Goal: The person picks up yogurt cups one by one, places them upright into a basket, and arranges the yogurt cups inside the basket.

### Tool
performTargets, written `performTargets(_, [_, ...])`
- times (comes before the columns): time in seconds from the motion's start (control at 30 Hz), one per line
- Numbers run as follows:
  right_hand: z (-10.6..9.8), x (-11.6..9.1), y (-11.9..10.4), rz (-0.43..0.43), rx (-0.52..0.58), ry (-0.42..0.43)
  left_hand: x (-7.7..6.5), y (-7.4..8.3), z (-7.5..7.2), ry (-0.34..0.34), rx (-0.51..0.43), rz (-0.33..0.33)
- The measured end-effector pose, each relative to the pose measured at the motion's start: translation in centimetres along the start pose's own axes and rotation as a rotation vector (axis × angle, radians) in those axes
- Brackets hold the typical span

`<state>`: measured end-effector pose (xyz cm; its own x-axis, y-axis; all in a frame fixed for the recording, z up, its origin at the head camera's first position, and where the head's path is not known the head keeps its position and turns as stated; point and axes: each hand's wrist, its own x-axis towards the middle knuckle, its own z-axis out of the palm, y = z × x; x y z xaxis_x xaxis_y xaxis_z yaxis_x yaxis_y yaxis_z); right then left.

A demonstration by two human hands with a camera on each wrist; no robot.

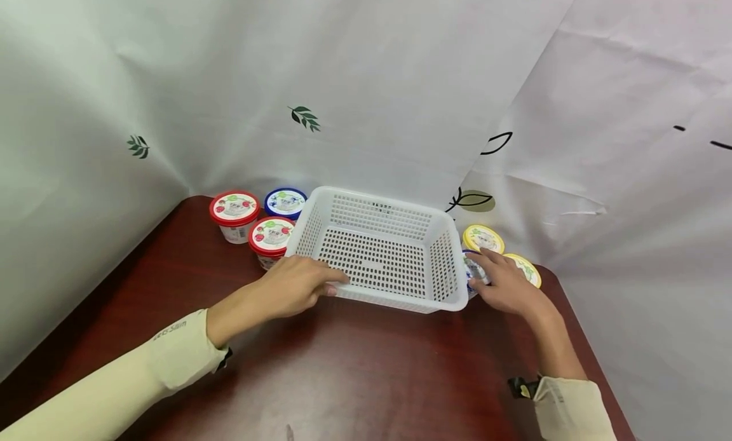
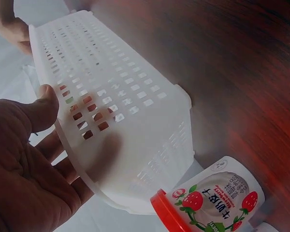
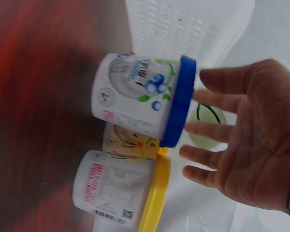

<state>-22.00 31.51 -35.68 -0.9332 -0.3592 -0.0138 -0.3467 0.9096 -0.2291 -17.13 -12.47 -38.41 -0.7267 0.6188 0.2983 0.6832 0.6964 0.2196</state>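
A white perforated plastic basket (image 1: 372,263) stands on the table with nothing inside it. My left hand (image 1: 300,282) grips its near rim at the left, and in the left wrist view the thumb lies outside the wall with the fingers over the inner side. To the basket's right, my right hand (image 1: 503,282) hovers over a blue-lidded blueberry tub (image 3: 135,94), its fingers spread around the lid and holding nothing. Two yellow-lidded tubs stand beside it, the nearer one (image 3: 121,188) and another (image 1: 483,237) behind.
Left of the basket stand two red-lidded strawberry tubs, one at the back (image 1: 234,212) and one nearer (image 1: 271,237), plus a blue-lidded tub (image 1: 286,203). White sheeting (image 1: 389,98) hangs behind the dark red-brown table (image 1: 366,371).
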Motion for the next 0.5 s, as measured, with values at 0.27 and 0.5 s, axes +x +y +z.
performTargets(0.27, [-0.4,0.7,0.4,0.014,0.018,-0.04,0.1,0.0,0.0,-0.006,-0.005,0.002])
performTargets(0.5, [0.4,1.5,0.7,0.018,0.027,-0.035,0.0,0.1,-0.1,-0.003,-0.007,-0.003])
